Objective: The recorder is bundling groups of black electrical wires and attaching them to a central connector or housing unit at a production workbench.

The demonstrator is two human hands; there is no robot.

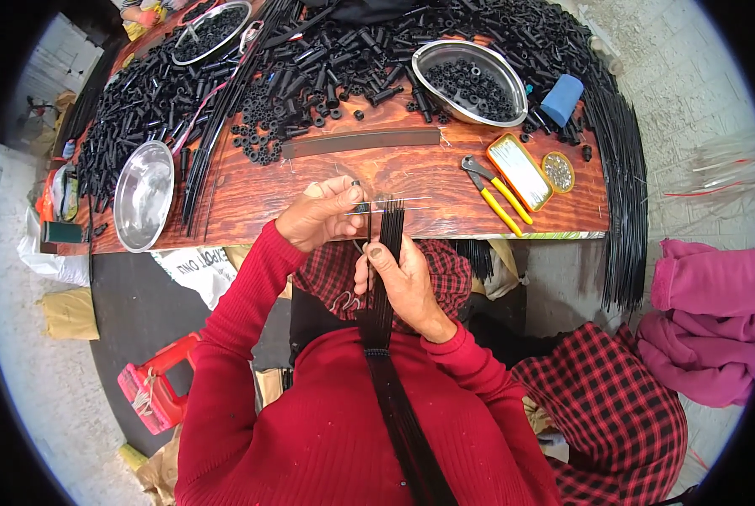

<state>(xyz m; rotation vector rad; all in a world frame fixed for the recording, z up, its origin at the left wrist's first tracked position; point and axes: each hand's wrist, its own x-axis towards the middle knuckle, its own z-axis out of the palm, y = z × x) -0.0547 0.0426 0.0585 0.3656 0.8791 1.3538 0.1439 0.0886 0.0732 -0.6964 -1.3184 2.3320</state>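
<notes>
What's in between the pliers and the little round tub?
A yellow box with a white middle lies between the pliers and the round tub; the head view shows it.

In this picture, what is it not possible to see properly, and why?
Head view: lower ends of the black strands, cut off by the bottom edge.
Head view: part of the right hand, hidden behind these strands.
Head view: the small pieces in the round tin, too small to identify.

Crumpled pink fleece cloth (pixel 704 333) lies far right; a blue rounded block (pixel 563 99) rests near the right end of the red-brown wooden desk (pixel 255 207).
</notes>
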